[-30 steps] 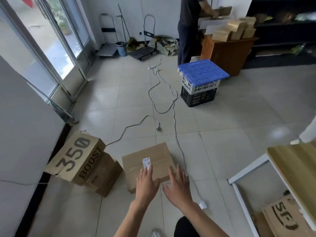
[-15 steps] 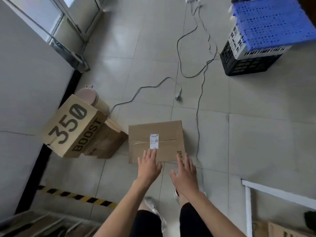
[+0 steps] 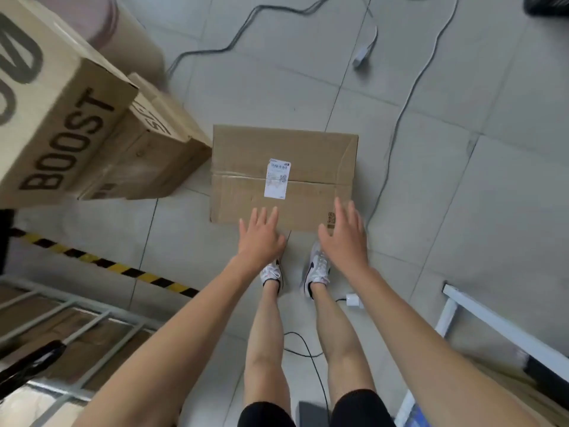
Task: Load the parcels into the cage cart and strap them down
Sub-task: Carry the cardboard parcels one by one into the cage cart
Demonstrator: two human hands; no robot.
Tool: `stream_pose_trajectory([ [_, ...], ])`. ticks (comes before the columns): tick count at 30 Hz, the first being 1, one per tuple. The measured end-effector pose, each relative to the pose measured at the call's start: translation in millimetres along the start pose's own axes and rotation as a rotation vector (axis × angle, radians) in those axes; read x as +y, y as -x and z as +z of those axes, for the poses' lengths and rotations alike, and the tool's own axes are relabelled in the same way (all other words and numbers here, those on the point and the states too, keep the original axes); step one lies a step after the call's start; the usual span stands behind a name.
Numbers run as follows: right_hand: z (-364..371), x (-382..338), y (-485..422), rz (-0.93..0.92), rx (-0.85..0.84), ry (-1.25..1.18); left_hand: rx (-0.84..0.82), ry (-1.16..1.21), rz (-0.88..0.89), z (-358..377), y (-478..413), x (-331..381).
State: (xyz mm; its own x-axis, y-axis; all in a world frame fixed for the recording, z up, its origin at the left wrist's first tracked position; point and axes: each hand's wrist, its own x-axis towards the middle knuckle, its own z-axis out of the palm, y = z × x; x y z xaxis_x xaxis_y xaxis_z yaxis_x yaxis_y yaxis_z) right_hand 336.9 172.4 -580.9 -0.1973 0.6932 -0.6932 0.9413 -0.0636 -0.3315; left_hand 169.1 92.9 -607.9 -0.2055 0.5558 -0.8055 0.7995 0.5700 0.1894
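A flat brown cardboard parcel [image 3: 308,155] with a white label lies on the tiled floor just ahead of my feet. My left hand [image 3: 261,238] hovers with straight fingers over the parcel's near left edge. My right hand [image 3: 345,235] is spread over its near right corner. Neither hand grips anything. At the lower left are the grey metal bars of the cage cart [image 3: 61,322], with brown boxes behind them.
A large box printed BOOST [image 3: 52,124] leans on another brown box [image 3: 144,149] at the left. Grey cables [image 3: 412,84] run over the floor. Yellow-black tape [image 3: 123,269] marks the floor. A white table frame [image 3: 492,328] stands at the right.
My view has tilted down and moved closer to the parcel. Both hands stay stretched out, fingers straight, and have drawn nearer its front edge. The cage cart has come into view.
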Motion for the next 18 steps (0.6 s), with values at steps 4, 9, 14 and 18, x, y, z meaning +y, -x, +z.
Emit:
stream_pose_trajectory([
  [4,44,26,-47,0.041,-0.051,0.024,-0.027,0.028,-0.052,33,-56,-34],
  [9,97,64,-97,0.126,-0.093,0.023,-0.056,0.061,-0.178,70,-117,-96],
  [14,134,95,-139,0.183,-0.067,0.048,-0.091,-0.059,-0.294,90,-169,-162],
  [18,149,110,-179,0.263,0.011,0.023,-0.004,0.086,-0.374,89,-209,-191],
])
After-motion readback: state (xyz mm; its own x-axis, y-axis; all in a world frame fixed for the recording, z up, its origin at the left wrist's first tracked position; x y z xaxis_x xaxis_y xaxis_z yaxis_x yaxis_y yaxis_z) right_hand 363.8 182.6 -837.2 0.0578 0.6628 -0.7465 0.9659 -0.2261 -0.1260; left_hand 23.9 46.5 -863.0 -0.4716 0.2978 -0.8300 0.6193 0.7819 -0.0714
